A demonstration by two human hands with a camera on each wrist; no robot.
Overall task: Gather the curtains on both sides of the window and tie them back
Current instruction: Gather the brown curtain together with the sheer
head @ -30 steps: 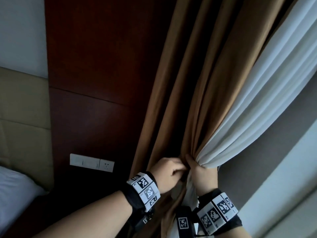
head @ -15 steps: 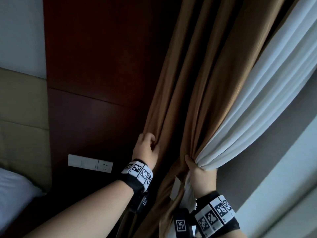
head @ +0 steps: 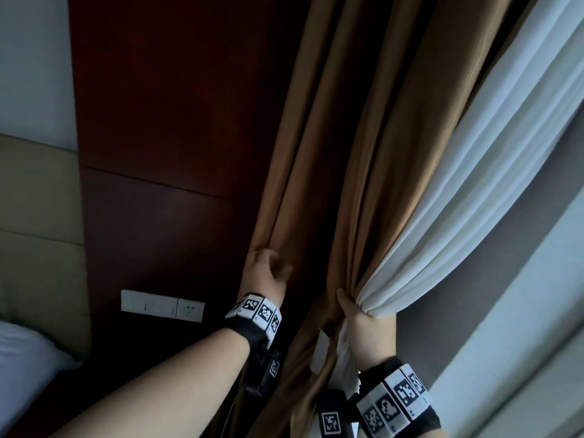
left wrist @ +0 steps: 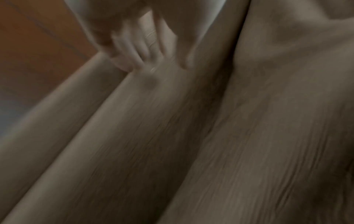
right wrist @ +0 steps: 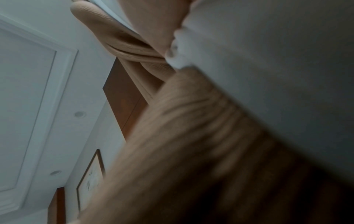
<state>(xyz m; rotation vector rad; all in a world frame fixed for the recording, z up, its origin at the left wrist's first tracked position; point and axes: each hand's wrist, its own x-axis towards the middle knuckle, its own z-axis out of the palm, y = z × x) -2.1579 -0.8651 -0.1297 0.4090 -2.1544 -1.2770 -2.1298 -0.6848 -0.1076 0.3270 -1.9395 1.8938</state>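
Observation:
A brown curtain [head: 363, 153] hangs in long folds down the middle, with a white sheer curtain [head: 474, 184] to its right. My right hand [head: 363, 317] grips both, bunched together at waist height; its thumb [right wrist: 103, 25] lies across the brown cloth [right wrist: 191, 136] beside the sheer [right wrist: 268, 60]. My left hand [head: 264, 270] is further left, at the outermost brown fold. Its fingers curl behind that fold's edge and the thumb is in front. The left wrist view is blurred and shows the fingers [left wrist: 134, 50] on the brown fabric [left wrist: 172, 136].
Behind the curtain's left edge is a dark wood wall panel [head: 173, 121] with a white switch and socket plate [head: 162, 305]. A padded headboard [head: 34, 232] and a white pillow [head: 25, 368] lie far left. A grey wall and pale window frame [head: 521, 311] run along the right.
My left hand has let go of the bunch beside the right hand and moved left and up to the outer brown fold. The right hand has kept its grip.

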